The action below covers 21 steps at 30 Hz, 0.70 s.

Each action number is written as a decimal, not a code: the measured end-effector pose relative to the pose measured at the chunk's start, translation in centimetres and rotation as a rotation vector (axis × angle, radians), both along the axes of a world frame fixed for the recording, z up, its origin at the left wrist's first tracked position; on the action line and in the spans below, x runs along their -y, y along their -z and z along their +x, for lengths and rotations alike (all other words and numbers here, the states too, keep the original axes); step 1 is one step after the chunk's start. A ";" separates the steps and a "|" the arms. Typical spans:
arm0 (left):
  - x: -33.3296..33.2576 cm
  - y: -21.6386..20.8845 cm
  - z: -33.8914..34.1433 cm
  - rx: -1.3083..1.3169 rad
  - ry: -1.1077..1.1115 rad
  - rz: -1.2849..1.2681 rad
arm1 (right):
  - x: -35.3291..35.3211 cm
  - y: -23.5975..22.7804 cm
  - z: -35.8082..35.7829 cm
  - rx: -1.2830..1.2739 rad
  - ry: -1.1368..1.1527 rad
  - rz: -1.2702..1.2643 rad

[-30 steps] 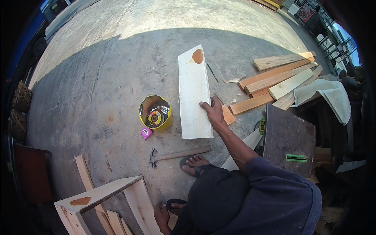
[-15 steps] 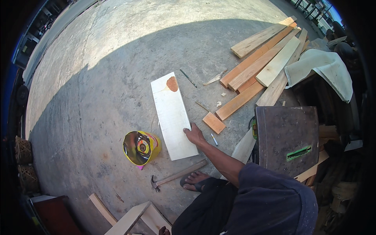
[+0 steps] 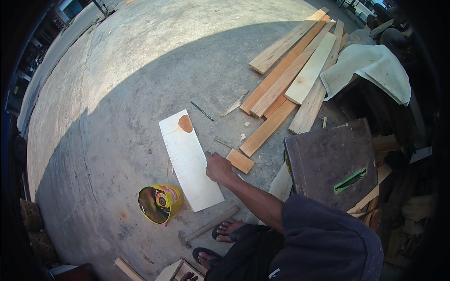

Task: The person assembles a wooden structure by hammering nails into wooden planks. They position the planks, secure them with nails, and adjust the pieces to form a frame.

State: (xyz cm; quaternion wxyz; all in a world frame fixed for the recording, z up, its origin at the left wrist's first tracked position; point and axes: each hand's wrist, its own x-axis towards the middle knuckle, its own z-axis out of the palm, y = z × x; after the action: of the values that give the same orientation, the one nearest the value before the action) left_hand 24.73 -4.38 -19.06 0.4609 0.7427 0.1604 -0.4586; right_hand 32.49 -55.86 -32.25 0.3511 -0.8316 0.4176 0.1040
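A long white board (image 3: 192, 171) with a brown knot-like patch near its far end lies slanted in front of me. My right hand (image 3: 218, 167) is closed on its right edge, about midway along. Only the fingertips of my left hand (image 3: 189, 277) show at the lower edge, slightly apart, with nothing seen in them. They are beside a light wooden box frame (image 3: 169, 271), cut off by the picture's edge. A claw hammer (image 3: 211, 224) lies on the concrete between the board and my sandalled feet.
Left of the board stands a yellow tin (image 3: 174, 199) holding a disc. A small wood block (image 3: 240, 161) and a dark green pencil-like stick (image 3: 202, 111) lie around it. Several planks (image 3: 281, 77) are piled at far right, near a dark slotted tabletop (image 3: 323, 159) and pale cloth (image 3: 370, 70).
The whole view has shifted, so most things appear lower and farther left. My right hand still grips the board's edge, its fingers now curled under more. More of my left foot shows.
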 end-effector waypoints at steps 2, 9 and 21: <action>1.3 1.3 2.3 -0.024 0.067 -0.003 | 3.9 -4.1 1.3 0.230 0.054 -0.066; 6.6 3.3 9.4 0.105 0.382 -0.104 | 22.1 -17.2 2.9 0.444 0.220 -0.386; 11.1 -4.5 11.4 0.164 0.441 0.034 | 40.9 -1.5 -18.3 -0.863 0.043 -0.407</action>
State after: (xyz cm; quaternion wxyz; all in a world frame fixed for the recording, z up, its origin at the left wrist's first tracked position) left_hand 36.10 -15.50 -14.54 0.3484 0.8022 -0.0357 -0.4835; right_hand 14.24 -96.76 -30.74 -0.0224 -0.7555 0.5544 0.3484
